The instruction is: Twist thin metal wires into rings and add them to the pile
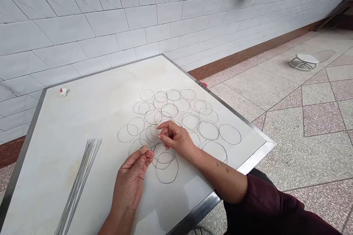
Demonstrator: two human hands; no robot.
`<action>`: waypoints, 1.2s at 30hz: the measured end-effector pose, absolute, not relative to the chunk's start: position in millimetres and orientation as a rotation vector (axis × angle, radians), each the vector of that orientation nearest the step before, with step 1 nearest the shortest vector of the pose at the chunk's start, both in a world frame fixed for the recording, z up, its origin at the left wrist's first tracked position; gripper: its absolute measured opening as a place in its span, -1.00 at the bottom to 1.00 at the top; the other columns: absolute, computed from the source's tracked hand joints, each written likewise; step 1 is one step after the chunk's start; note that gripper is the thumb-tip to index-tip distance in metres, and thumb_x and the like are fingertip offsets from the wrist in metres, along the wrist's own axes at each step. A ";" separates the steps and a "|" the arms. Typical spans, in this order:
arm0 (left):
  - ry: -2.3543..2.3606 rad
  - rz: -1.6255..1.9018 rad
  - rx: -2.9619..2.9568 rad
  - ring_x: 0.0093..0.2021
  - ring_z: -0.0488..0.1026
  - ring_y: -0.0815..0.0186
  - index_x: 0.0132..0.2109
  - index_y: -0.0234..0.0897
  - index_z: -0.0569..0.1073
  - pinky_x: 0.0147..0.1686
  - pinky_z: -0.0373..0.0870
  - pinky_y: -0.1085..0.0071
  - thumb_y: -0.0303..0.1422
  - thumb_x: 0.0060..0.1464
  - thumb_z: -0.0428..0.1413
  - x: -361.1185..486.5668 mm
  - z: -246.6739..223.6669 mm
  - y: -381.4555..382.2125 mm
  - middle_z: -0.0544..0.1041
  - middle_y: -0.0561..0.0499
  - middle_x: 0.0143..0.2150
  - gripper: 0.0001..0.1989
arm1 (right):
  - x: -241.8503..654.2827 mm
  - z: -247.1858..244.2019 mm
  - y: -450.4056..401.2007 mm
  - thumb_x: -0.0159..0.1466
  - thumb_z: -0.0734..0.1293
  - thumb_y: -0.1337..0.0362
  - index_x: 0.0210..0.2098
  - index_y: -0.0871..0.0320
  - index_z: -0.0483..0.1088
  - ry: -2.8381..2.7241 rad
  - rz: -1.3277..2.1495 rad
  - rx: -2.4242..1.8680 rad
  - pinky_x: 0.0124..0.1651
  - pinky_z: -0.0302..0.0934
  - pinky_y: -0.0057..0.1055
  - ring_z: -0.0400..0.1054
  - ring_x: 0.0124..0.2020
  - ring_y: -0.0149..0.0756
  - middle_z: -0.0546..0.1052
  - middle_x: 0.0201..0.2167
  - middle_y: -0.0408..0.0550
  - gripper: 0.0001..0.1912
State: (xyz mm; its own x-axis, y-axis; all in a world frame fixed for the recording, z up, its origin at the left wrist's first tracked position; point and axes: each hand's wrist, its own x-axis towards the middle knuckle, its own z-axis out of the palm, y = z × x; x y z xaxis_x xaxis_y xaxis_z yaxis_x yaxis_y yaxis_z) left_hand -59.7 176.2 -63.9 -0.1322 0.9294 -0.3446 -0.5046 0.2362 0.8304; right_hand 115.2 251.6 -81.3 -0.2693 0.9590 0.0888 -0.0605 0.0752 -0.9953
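Observation:
My left hand (134, 172) pinches a thin wire ring near the table's front, with a small tan patch, perhaps tape, on its index finger. Close by on the right, my right hand (176, 139) has thumb and index finger closed on the upper right part of the same ring. Beneath and around both hands, many wire rings (209, 130) lie loosely on the white table (96, 117), several of them overlapping. To the left of my left hand lies a bundle of straight wires (78, 187).
A small red and white object (64, 92) lies near the table's back left corner. Metal edging (198, 209) borders the table, and a tiled wall (110, 44) rises behind. A low white seat (306, 60) stands on the floor at right.

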 end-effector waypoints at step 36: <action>1.235 1.141 0.653 -0.30 0.47 0.30 -0.10 -0.17 0.65 -0.19 0.39 0.34 -0.23 -0.13 0.41 -64.4 -56.0 175.7 0.60 0.00 -0.30 -0.62 | 138.5 -41.6 251.8 0.33 0.36 0.35 -0.20 0.12 0.56 -2.018 1.247 -0.695 -0.25 0.26 -0.50 0.36 -0.34 -0.43 0.49 -0.38 -0.16 -0.88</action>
State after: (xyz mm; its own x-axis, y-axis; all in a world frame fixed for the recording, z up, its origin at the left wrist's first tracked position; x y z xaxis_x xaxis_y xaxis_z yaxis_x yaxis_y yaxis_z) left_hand -64.4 175.7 -56.0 -0.0694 0.9205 -0.3846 -0.3103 0.3465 0.8853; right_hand 138.5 251.8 -41.6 -0.6428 0.7228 0.2537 0.0962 0.4047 -0.9094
